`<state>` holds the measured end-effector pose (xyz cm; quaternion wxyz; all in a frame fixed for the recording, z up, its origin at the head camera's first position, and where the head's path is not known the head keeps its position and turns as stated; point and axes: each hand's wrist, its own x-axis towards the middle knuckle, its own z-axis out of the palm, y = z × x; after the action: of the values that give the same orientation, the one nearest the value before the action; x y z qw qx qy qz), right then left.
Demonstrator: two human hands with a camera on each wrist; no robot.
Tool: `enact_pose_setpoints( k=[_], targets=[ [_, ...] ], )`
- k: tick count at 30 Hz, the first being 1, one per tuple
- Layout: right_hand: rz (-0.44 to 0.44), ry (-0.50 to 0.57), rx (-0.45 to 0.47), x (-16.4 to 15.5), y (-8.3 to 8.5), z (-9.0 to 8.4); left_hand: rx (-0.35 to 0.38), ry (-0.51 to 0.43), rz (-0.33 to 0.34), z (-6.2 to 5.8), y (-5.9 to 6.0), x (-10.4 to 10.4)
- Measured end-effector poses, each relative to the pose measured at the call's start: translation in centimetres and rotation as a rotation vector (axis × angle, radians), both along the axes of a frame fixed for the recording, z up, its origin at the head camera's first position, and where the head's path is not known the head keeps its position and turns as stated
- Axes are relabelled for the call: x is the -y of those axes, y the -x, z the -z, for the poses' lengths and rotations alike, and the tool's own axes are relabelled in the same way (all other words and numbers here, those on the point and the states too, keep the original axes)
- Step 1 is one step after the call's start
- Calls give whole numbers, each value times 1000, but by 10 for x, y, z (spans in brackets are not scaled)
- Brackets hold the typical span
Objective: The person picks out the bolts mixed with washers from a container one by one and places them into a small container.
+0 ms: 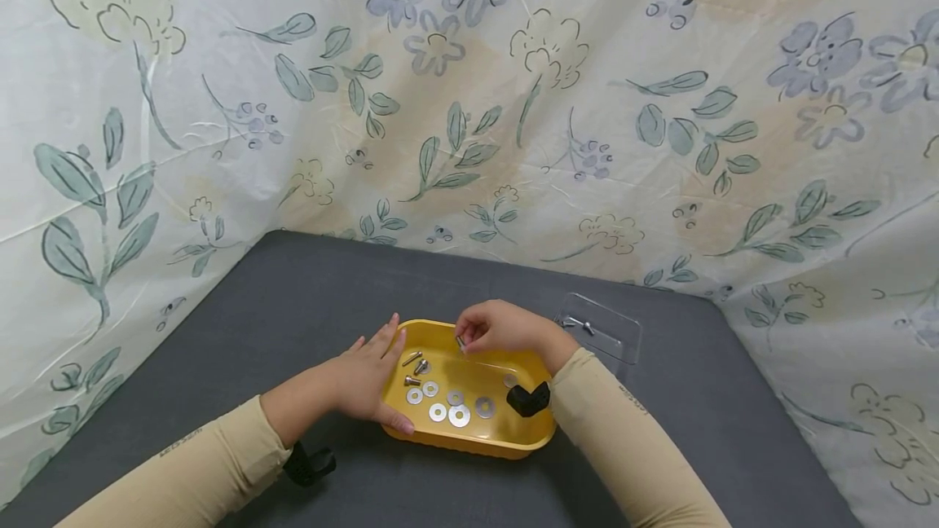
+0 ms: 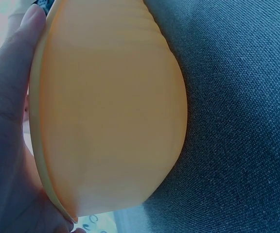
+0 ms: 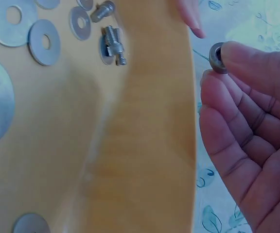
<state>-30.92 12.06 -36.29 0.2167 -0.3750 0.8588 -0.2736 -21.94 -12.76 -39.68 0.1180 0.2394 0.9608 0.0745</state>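
Floral sheet (image 1: pixel 469 104) hangs as backdrop behind and to both sides; dark grey table (image 1: pixel 293 308) fills the lower frame. Yellow tray (image 1: pixel 469 440) sits mid-table, a clear plastic lid or dish (image 1: pixel 601 331) just beyond its far right corner with a couple of small metal parts in it, can't tell which kind. Left hand (image 1: pixel 370 377) lies against the tray's left wall, fingers straight and together along the rim, thumb curling round the near corner; the left wrist view confirms palm contact on the outer wall (image 2: pixel 111 111). Right hand (image 1: pixel 499 328) hovers over the tray's far edge, pinching a small metal nut (image 3: pixel 218 57) between thumb and fingertips, clear of the tray floor. Still in the tray: a group of washers (image 1: pixel 447 406) in several sizes near the front, three bolts (image 1: pixel 414 367) near the left wall. Judgement: sorting looks early, only a piece or two in the clear dish and one nut in hand, most hardware not yet picked. Black wrist straps show on both arms.
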Motion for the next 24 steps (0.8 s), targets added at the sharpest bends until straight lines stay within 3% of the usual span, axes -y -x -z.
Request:
enact_pose_setpoints(
  k=[17,24],
  targets=[
    [83,67,5,-23,2,-17,7,-1,-1,-5,-2,0],
    [105,88,-33,-40,3,-22,9,1,0,-3,-1,0]
  ],
)
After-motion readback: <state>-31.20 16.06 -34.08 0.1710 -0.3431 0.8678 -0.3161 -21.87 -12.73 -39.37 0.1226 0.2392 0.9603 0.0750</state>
